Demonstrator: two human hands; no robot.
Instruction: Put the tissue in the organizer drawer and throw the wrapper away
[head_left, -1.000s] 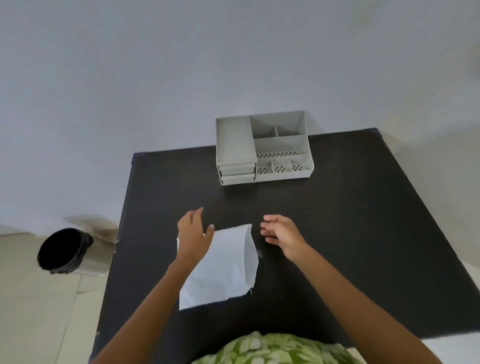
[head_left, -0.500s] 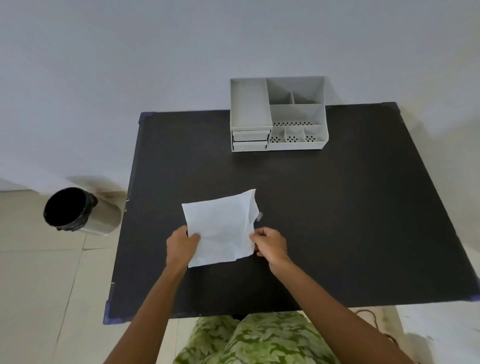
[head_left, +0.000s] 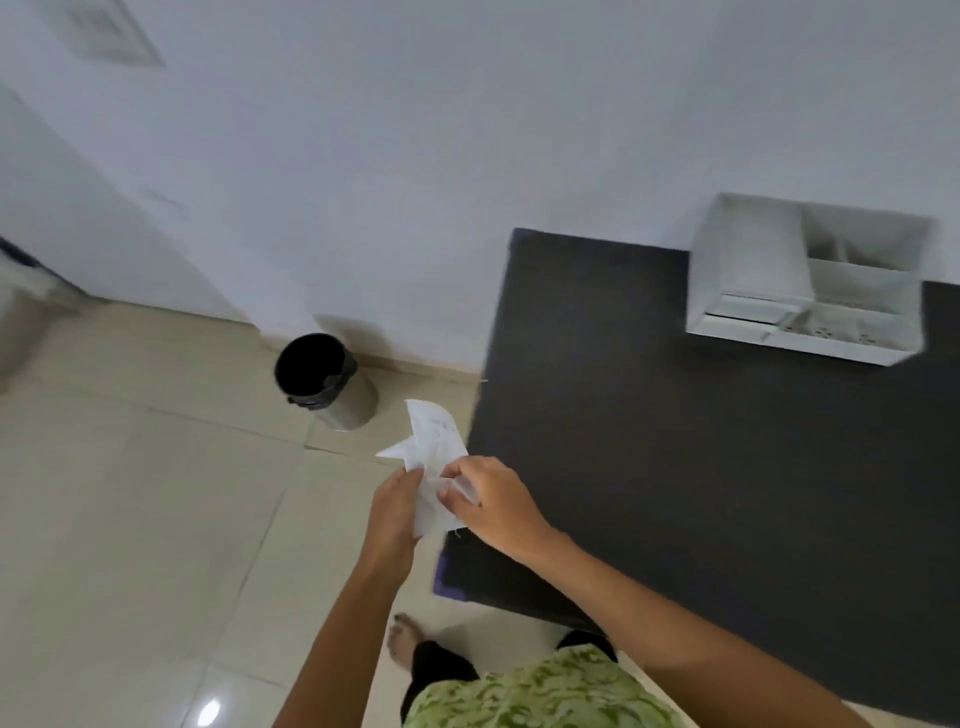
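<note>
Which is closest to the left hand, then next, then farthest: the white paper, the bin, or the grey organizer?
1. White paper: held in the left hand.
2. Bin: on the floor, beyond the hand.
3. Grey organizer: on the table, far right.

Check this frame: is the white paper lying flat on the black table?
No: the white paper is crumpled between the left hand and right hand, held beside the black table.

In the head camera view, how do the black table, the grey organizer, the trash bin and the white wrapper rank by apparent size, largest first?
1. Black table, by far the largest.
2. Grey organizer.
3. Trash bin and white wrapper: they look about alike. The wrapper is crumpled, partly hidden by both hands and nearer the camera, so I leave these two unranked.
</note>
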